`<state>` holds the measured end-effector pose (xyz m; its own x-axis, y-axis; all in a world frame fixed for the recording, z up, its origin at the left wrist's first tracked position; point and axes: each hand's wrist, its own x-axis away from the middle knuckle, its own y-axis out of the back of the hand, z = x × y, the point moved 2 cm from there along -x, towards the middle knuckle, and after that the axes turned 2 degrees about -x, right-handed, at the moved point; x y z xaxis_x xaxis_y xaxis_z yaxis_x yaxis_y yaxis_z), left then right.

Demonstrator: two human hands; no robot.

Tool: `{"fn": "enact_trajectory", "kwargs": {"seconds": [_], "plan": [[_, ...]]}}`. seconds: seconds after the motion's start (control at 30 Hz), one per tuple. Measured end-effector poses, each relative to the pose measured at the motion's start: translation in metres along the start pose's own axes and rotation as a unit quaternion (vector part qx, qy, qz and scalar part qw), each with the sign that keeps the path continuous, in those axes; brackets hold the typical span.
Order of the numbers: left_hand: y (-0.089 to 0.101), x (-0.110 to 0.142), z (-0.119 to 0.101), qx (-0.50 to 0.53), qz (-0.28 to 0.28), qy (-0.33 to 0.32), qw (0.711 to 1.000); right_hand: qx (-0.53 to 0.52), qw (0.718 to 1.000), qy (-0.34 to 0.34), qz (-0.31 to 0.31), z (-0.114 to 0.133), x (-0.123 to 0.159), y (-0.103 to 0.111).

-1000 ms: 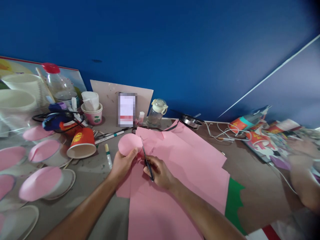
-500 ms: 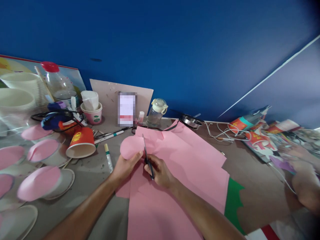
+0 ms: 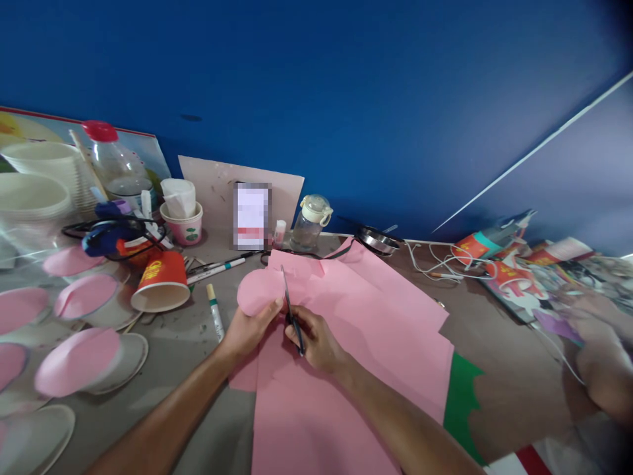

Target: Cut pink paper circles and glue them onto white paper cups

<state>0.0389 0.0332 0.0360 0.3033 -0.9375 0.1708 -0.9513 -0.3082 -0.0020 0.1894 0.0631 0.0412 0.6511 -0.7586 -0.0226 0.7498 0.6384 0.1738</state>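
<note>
A rounded piece of pink paper point(image 3: 259, 290) is pinched in my left hand point(image 3: 252, 330), thumb on top. My right hand point(image 3: 316, 340) grips black-handled scissors point(image 3: 295, 330), whose blades point away from me along the right edge of that piece. Whether the blades are fully closed on the paper is too fine to make out. Beneath both hands lie large overlapping sheets of pink paper point(image 3: 356, 382). To the left of my left hand a marker point(image 3: 214, 313) lies on the grey table point(image 3: 198, 396).
Several white cups with pink paper ovals point(image 3: 79, 363) stand at left, beside a red paper cup point(image 3: 162, 284). A phone point(image 3: 252, 216), a glass jar point(image 3: 310, 224) and a metal dish point(image 3: 378, 241) line the wall. Another person's arm point(image 3: 606, 359) rests at far right near white cables.
My hands, the scissors and the pink piece stay almost exactly where they were. At far right, the other person's hand has shifted slightly.
</note>
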Motion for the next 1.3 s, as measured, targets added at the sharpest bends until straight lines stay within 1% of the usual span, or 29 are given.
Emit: {"fn": "enact_trajectory", "kwargs": {"seconds": [0.3, 0.53, 0.7, 0.93, 1.03, 1.17, 1.3], "plan": [[-0.0010, 0.0020, -0.0009, 0.018, 0.001, 0.013, 1.000, 0.025, 0.999, 0.038, 0.011, 0.0040, -0.0012, 0.0015], [-0.0004, 0.0011, -0.0002, 0.022, -0.001, 0.024, 0.999, 0.047, 0.997, 0.060, 0.001, 0.0046, -0.0007, 0.0016], [-0.0005, 0.0000, 0.0036, 0.039, -0.021, 0.040, 0.998, 0.066, 0.995, 0.071, 0.001, 0.0054, -0.0004, 0.0012], [-0.0015, 0.0014, -0.0012, 0.026, -0.007, 0.027, 0.999, 0.067, 0.996, 0.066, 0.000, 0.0021, -0.0011, 0.0020], [-0.0008, 0.0000, 0.0010, 0.029, -0.009, 0.020, 0.999, 0.075, 0.995, 0.071, -0.009, 0.0023, -0.0011, 0.0021], [0.0000, -0.0017, 0.0060, 0.049, -0.015, 0.041, 0.998, 0.104, 0.991, 0.082, -0.017, 0.0033, -0.0007, 0.0014], [-0.0004, 0.0010, 0.0015, 0.044, -0.017, 0.053, 0.997, 0.115, 0.990, 0.076, -0.009, 0.0039, -0.0007, 0.0005]]}}
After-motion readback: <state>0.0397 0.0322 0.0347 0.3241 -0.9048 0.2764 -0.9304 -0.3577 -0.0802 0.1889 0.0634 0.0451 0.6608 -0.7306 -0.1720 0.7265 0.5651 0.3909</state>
